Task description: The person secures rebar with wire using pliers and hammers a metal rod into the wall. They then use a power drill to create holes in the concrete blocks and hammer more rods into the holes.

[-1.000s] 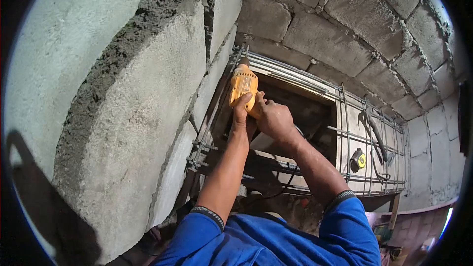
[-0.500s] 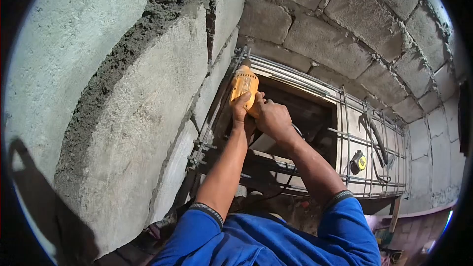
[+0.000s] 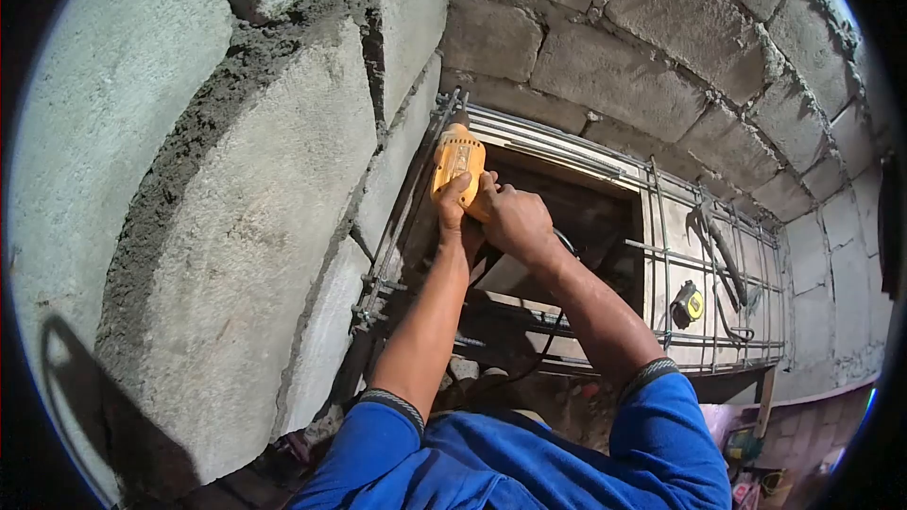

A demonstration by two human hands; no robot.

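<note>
Drill (image 3: 456, 162), yellow-bodied, held nose-first at upper left corner of rebar cage (image 3: 665, 255), just beside edge of block wall (image 3: 255, 227). Bit hidden behind body; contact point not seen.

Judged main risk: bit binding on a bar or skating off it, twisting body round against wrists, with both arms stretched well out and little leverage to resist. Judged second risk: cord (image 3: 543, 349) trailing down among bars below, apt to snag there and tug tool off line. Grit dropping back toward face also thought likely at that angle.

Right hand (image 3: 515, 222) noted closed round grip, fingers fully wrapped; trigger finger not visible. Left hand (image 3: 453, 212) noted set against rear of casing, thumb and fingers curled narrow over yellow shell, bracing more than gripping. Forearms bare, blue sleeves (image 3: 529, 463) at elbows.

Tape measure (image 3: 690, 304), yellow and black, seen resting on cage well to right, apart from both hands. Dark opening behind bars; mortar joints rough.
</note>
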